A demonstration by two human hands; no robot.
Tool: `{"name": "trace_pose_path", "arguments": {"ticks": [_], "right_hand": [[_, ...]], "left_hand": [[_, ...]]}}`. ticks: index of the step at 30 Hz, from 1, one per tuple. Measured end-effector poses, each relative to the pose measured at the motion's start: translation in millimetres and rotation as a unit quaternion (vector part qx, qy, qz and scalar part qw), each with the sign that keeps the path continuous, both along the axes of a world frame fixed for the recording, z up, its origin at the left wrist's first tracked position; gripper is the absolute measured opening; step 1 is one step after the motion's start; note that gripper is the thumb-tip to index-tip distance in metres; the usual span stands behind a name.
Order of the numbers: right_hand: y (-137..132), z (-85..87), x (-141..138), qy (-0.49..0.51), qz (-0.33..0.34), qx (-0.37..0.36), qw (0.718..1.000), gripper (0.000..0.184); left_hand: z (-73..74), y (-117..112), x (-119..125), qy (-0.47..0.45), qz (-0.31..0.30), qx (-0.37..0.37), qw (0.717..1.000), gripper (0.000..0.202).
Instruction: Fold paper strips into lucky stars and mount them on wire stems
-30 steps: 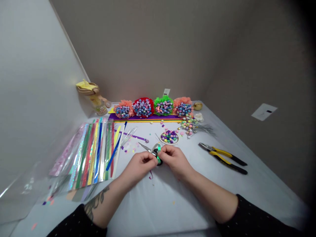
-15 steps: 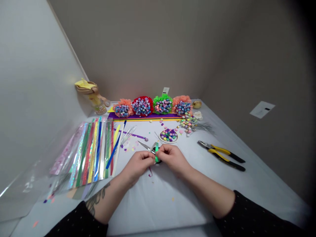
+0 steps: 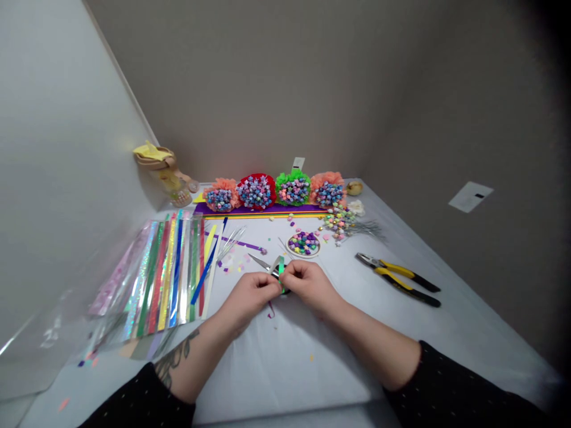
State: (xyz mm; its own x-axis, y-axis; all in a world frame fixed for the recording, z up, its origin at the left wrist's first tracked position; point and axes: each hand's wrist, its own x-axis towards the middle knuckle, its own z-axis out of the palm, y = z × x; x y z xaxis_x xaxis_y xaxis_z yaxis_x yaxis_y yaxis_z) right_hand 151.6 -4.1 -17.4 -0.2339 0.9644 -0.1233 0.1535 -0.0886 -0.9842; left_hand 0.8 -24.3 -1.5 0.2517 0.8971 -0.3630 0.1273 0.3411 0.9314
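Green strip (image 3: 281,274) | between both grips | left hand (image 3: 250,297), right hand (image 3: 307,284) pinching it

left hand (image 3: 250,294): fingertips pinched, knuckles up, palm down
right hand (image 3: 310,285): fingertips pinched, meeting the left's at centre

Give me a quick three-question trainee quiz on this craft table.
1. True or false: the yellow-handled pliers lie left of the left hand.
2. What do the left hand and right hand pinch together? A) green paper strip B) silver wire C) purple star
3. Fill in: ___ star bouquets stand along the back wall.
Key: 1 false, they lie right of the right hand; 2 A; 3 four.
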Motion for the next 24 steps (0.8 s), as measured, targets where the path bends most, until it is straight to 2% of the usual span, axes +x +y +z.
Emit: {"name": "trace_pose_path", "arguments": {"ticks": [20, 24], "right_hand": [[-0.2, 2.4, -0.8, -0.004, 0.006, 0.017, 1.0, 0.01], [-1.5, 6.4, 0.2, 0.022, 0.008, 0.012, 1.0, 0.012]], "left_hand": [[-1.3, -1.2, 1.1, 0.001, -0.005, 0.018, 1.0, 0.013], [-2.7, 0.0, 0.1, 0.0, 0.019, 0.049, 0.999, 0.015]]}}
